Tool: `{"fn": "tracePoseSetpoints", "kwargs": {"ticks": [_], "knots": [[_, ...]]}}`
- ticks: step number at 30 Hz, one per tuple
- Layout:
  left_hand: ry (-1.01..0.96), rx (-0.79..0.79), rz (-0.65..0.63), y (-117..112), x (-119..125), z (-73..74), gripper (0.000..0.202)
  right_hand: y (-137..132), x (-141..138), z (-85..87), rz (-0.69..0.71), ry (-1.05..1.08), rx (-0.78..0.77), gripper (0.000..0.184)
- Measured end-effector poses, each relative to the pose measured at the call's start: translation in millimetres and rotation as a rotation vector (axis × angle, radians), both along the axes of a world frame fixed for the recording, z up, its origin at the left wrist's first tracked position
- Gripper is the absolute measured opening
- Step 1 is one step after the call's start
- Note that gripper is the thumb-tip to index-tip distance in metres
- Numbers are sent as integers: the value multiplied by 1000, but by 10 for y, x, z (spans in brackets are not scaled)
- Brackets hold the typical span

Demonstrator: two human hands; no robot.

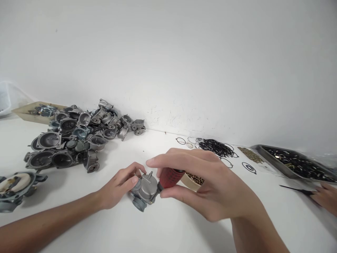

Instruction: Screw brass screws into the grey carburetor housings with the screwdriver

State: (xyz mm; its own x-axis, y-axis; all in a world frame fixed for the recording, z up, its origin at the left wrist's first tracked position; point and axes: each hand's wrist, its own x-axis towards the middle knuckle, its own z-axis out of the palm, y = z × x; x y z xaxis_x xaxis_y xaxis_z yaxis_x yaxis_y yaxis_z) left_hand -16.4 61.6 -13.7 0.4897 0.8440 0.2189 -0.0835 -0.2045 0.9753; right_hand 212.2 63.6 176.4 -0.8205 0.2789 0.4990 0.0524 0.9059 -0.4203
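A grey metal carburetor (147,187) sits on the white table in front of me, its domed float bowl turned up. My left hand (119,184) grips it from the left side, thumb and fingers around the body. In my right hand (213,179) is a screwdriver (170,177) with a red handle, held between thumb and fingers. It slants down to the left, and its tip reaches a small brass-coloured screw at the carburetor's near right edge. A tub of brass-coloured screws (194,180) stands partly hidden behind my right hand.
Carburetor bowls and bodies (68,140) are heaped at left, near a beige tray (25,111). One open carburetor (15,188) lies front left. Black rubber rings (217,147), small brass parts (250,154) and a dark tray (283,170) are right. Another person's hand (325,196) holds a thin black tool (298,190).
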Motion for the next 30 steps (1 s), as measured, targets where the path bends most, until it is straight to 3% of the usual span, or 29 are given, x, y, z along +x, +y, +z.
{"fn": "tracePoseSetpoints", "kwargs": {"ticks": [10,25,30], "knots": [[27,19,28,19,-3,-61,57,-18,3,18,-18,-19,-4,36],[168,77,83,41,36,2,77,-73,-44,17,49,22,-48,36],[188,65,96,61,55,27,83,-100,-29,45,4,28,-20,25]]}}
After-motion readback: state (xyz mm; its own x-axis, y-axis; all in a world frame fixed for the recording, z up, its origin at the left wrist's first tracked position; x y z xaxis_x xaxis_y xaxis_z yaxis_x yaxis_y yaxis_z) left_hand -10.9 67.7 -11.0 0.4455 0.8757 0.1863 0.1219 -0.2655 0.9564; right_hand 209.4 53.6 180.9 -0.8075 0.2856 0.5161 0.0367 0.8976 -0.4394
